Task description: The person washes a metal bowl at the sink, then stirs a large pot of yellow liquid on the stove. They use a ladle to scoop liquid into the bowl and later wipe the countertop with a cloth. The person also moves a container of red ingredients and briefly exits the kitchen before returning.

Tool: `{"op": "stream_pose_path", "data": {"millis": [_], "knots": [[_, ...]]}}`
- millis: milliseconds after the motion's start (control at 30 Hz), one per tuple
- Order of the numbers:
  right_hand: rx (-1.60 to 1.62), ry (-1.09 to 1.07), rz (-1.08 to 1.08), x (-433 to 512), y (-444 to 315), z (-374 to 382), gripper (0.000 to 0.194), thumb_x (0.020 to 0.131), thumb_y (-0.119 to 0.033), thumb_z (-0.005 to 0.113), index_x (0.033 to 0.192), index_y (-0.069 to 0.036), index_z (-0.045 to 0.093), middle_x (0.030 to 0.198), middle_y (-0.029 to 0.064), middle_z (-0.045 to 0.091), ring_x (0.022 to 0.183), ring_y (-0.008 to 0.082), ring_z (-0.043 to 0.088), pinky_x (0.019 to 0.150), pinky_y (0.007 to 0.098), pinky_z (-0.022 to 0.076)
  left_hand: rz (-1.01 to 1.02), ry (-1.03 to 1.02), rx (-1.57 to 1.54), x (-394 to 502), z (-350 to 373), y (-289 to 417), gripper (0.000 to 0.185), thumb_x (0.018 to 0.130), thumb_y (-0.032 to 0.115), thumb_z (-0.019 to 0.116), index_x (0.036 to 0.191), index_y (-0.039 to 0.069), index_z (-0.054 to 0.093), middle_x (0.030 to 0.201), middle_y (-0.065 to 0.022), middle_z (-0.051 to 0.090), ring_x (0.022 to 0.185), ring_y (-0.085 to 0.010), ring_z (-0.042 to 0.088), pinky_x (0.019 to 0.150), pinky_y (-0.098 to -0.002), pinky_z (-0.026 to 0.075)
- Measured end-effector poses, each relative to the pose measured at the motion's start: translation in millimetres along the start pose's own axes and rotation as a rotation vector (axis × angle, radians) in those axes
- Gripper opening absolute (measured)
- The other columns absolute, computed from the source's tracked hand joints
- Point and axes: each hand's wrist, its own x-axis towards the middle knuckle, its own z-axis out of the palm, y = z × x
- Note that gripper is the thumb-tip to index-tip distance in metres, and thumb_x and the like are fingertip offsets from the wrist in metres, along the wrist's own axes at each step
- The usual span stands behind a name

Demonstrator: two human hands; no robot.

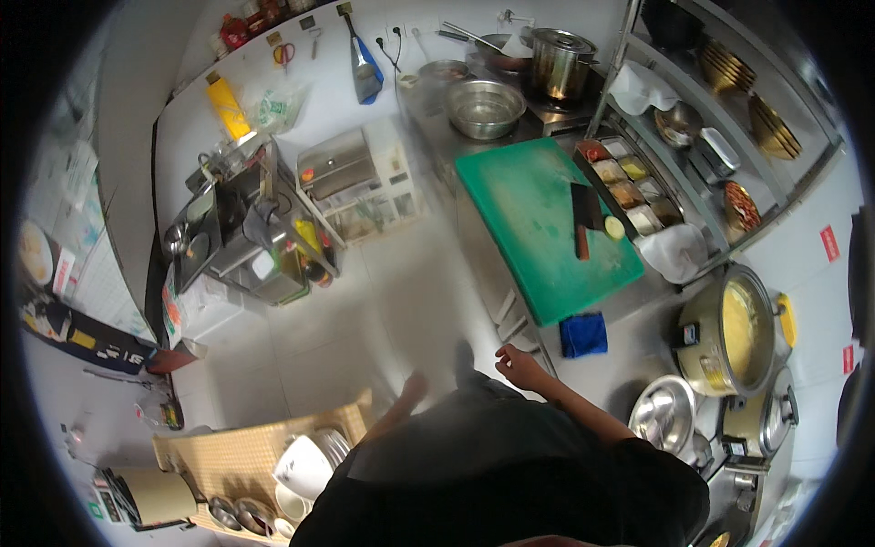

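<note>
My right hand (519,367) hangs beside the front edge of the steel counter (636,308), fingers loosely bent and nothing seen in them. My left hand (414,387) is blurred over the floor, left of my body; whether its fingers are apart is unclear. Nearest to my right hand on the counter lies a folded blue cloth (583,335). Beyond it is a green cutting board (519,205). On the board rests a cleaver (585,205) with a wooden handle, and beside its blade a cut piece of pale green vegetable (614,228).
A seasoning tray (627,186) adjoins the board under a steel rack (704,68). A large cooker (690,349) holding yellow food and a steel bowl (662,414) stand at right. A steel basin (485,109) and stockpot (562,65) are at the back; a bamboo-topped table (225,451) is behind left.
</note>
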Motion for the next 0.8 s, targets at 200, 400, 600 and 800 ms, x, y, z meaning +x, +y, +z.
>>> {"op": "stream_pose_path", "data": {"millis": [200,400,600,800], "knots": [[-0.057,0.034,-0.043,201,-13,-42,0.029,0.091,-0.022,0.064,0.11,-0.001,0.059,0.089,0.0143,0.069,0.082,0.0312,0.067,0.074,0.0422,0.0514,-0.016,-0.21,0.565,33,-149,-19,0.021,0.09,0.018,0.059,0.091,-0.002,0.062,0.087,-0.0173,0.064,0.071,-0.0302,0.064,0.061,-0.0402,0.052],[0.108,0.083,0.005,280,-16,-85,0.026,0.094,-0.022,0.061,0.105,0.001,0.063,0.085,0.0133,0.07,0.065,0.0211,0.068,0.062,0.0368,0.0535,-0.112,-0.222,0.524,127,-257,-9,0.017,0.086,0.015,0.057,0.085,0.0,0.065,0.087,-0.016,0.064,0.076,-0.0301,0.063,0.066,-0.0408,0.052],[0.326,0.726,0.369,272,-12,-101,0.02,0.098,-0.019,0.058,0.101,-0.002,0.068,0.076,0.0085,0.068,0.063,0.0144,0.063,0.059,0.0309,0.0517,0.249,-0.343,0.867,305,-332,15,0.016,0.083,0.011,0.055,0.079,0.001,0.067,0.087,-0.0147,0.065,0.081,-0.0301,0.062,0.07,-0.0414,0.053],[0.402,1.834,0.882,156,39,-75,0.019,0.098,-0.019,0.057,0.103,-0.003,0.065,0.078,0.0011,0.061,0.06,0.0056,0.045,0.054,0.021,0.0351,0.472,-0.368,0.565,483,-383,108,0.016,0.087,0.016,0.056,0.083,0.002,0.062,0.085,-0.0167,0.065,0.081,-0.0317,0.065,0.072,-0.0435,0.053]]}}
